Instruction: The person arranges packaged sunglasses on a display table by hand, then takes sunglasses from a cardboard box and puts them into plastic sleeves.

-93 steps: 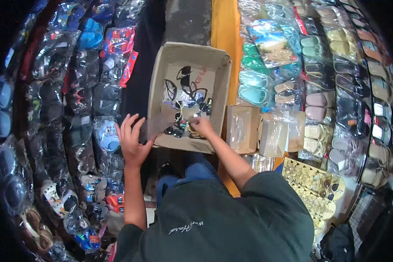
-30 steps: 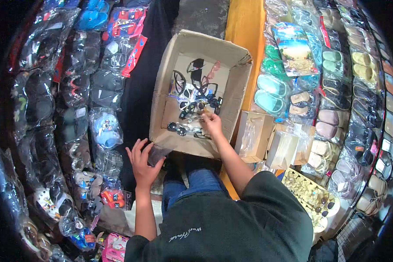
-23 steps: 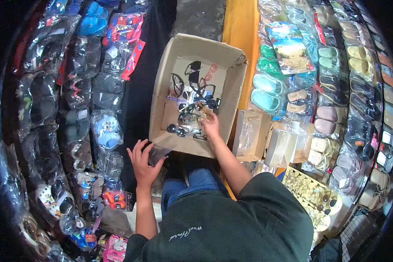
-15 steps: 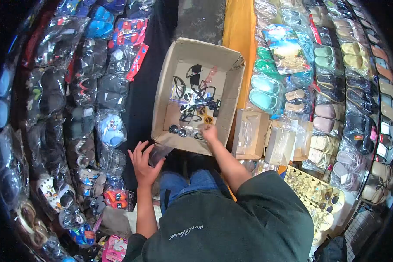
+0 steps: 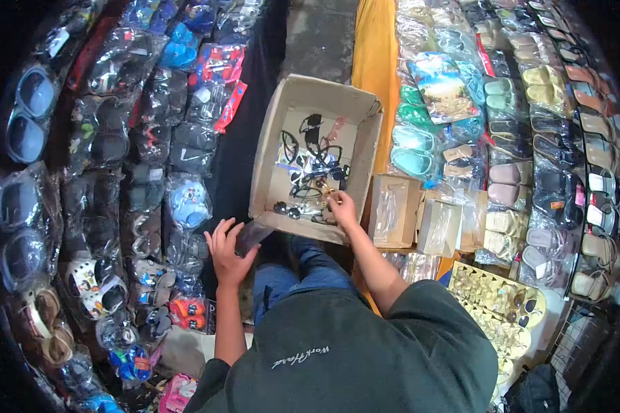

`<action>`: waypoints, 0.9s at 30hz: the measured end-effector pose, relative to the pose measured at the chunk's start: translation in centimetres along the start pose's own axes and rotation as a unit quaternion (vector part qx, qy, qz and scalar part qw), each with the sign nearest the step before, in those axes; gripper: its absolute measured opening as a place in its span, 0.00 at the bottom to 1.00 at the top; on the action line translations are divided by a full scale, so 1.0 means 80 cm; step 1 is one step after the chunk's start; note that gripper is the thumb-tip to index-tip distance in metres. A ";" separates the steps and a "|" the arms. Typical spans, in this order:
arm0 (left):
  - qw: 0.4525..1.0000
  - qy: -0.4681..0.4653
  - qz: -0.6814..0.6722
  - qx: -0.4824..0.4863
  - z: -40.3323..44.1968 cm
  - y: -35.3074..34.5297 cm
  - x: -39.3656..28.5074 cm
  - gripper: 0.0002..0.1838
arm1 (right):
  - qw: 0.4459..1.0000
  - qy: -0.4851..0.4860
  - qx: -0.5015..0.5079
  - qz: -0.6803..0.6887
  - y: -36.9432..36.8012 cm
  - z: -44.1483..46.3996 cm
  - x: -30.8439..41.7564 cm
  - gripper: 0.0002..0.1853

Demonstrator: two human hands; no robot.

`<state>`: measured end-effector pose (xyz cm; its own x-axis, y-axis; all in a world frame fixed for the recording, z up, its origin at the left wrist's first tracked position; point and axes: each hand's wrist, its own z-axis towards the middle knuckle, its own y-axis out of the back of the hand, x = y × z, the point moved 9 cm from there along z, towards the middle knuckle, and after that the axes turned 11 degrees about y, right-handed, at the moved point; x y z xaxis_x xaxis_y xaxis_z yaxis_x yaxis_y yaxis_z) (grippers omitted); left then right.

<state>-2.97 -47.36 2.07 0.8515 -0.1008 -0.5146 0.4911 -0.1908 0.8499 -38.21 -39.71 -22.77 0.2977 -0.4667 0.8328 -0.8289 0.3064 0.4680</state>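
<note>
In front of me stands an open cardboard box (image 5: 269, 144) with several dark sunglasses (image 5: 333, 155) and a pink pair of sunglasses (image 5: 337, 126) lying loose in it. My right hand (image 5: 342, 208) reaches over the near wall into the box. Its fingers are closed at a pair of amber-framed sunglasses (image 5: 323, 184), which they partly cover. Left of the box's near corner is my left hand (image 5: 229, 249), with its thumb and fingers curved around a dark see-through plastic sleeve (image 5: 252, 236).
Rows of bagged clogs (image 5: 93, 286) line the left side, and bagged sandals (image 5: 506, 186) the right. Two small cardboard boxes (image 5: 397, 241) with clear plastic sleeves inside sit right of the big box. A yellow display board (image 5: 461, 279) with sunglasses is nearer on the right.
The view has shifted slightly. My right hand has closed in on the amber-framed sunglasses, which are now more covered. My left hand keeps about the same pose with the plastic sleeve.
</note>
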 end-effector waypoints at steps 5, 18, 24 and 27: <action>1.000 -0.028 -0.009 -0.013 0.025 0.015 -0.019 0.36 | 0.984 0.033 -0.027 0.175 0.038 0.012 0.024 0.13; 0.982 -0.159 -0.095 -0.018 0.065 0.063 -0.135 0.38 | 0.910 0.213 -0.094 0.343 0.226 -0.086 0.306 0.12; 0.971 -0.208 -0.119 -0.027 0.060 0.085 -0.177 0.39 | 0.913 0.229 -0.117 0.317 0.250 -0.112 0.333 0.11; 0.966 -0.226 -0.122 -0.037 0.054 0.095 -0.196 0.39 | 0.909 0.232 -0.119 0.324 0.256 -0.116 0.330 0.11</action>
<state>-13.41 -51.43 16.09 0.5500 -0.4811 -0.6827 0.6930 -0.1933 0.6945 -42.94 -38.08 11.53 -0.0041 0.2599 0.9656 -0.7924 0.5882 -0.1617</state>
